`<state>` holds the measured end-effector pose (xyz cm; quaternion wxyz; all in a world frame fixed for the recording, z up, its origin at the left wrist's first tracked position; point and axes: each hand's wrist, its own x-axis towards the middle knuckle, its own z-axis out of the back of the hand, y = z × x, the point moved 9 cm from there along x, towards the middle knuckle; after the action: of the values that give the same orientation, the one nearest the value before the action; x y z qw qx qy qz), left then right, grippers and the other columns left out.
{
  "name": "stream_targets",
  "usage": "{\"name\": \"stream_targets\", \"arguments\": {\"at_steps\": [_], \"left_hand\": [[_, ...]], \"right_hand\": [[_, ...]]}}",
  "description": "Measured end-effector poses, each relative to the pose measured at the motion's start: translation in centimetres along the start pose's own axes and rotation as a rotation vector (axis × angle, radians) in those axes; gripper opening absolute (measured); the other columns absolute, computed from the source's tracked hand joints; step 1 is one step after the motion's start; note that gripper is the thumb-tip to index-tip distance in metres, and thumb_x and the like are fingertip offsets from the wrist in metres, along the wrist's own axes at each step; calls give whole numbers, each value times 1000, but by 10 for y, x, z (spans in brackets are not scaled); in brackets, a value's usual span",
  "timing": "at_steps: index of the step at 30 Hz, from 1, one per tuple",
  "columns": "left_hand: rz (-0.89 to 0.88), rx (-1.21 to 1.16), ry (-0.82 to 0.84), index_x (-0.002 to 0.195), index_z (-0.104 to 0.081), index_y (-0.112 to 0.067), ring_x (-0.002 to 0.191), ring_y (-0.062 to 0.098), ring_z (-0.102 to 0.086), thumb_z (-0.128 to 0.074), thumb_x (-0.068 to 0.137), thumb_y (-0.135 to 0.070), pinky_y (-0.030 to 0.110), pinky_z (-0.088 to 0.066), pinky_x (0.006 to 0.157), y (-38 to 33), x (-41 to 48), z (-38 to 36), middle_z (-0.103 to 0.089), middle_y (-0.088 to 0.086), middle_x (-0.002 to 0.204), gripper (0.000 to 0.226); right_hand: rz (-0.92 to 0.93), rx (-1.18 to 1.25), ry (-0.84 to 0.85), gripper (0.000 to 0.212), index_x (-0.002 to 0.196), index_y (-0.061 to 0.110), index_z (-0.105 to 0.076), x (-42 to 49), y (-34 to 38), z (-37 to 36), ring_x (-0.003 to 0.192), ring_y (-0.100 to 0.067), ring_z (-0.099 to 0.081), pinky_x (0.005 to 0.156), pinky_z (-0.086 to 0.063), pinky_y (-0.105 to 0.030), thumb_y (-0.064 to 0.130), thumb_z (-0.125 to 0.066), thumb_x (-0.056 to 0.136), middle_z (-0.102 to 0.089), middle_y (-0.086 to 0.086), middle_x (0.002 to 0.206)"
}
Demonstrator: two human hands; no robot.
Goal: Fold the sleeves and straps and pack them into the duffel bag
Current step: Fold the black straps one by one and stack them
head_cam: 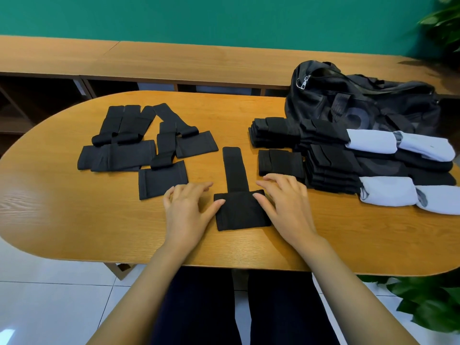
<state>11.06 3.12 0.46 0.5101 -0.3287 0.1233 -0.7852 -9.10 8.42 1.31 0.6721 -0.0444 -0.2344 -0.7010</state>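
A black strap [239,195] lies flat in front of me, its wide pad near the table edge and its narrow tail running away from me. My left hand [185,207] rests on the table at the pad's left side, thumb touching its corner. My right hand [283,202] rests at the pad's right side, thumb on its other corner. Both hands have relaxed, spread fingers. Unfolded black straps [139,145] lie scattered at the left. Folded black straps [311,150] and rolled white sleeves [388,195] are stacked at the right, in front of the black duffel bag [361,103].
The oval wooden table [74,220] carries everything. A wooden shelf unit [174,61] runs along the green wall behind it. Leafy plants [428,302] stand at the lower right and upper right. White tiled floor lies below the table edge.
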Motion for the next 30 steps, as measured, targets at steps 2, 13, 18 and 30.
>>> {"name": "stream_targets", "arguments": {"at_steps": [2,13,18,30], "left_hand": [[-98,-39,113,134,-56,-30,129,9,-40,-47,83,-69,42,-13,117,-6,-2,-9,-56,-13,132,65],[-270,-76,406,140,-49,-35,144,-8,-11,-43,81,-76,47,2,123,-19,-20,-40,-36,-20,152,72],[-253,-111,376,133,-55,-36,143,-7,-19,-41,85,-73,45,-1,123,-20,-20,-36,-42,-19,147,62],[-211,-172,343,125,-62,-36,140,-9,-25,-38,87,-72,39,-2,123,-13,-17,-35,-48,-22,139,59]], "right_hand": [[69,31,109,55,134,29,-58,-5,2,-6,135,-12,-36,111,-26,-38,57,-28,97,-51,9,141],[197,13,340,60,146,41,-38,-27,7,-34,150,-10,-9,122,5,-41,64,-12,97,-28,15,157],[199,53,319,62,144,40,-43,-27,7,-33,149,-9,-11,121,3,-38,69,-16,96,-32,14,156],[225,109,218,68,138,33,-54,-28,7,-26,145,-9,-24,122,-8,-41,74,-40,86,-46,12,148]]}}
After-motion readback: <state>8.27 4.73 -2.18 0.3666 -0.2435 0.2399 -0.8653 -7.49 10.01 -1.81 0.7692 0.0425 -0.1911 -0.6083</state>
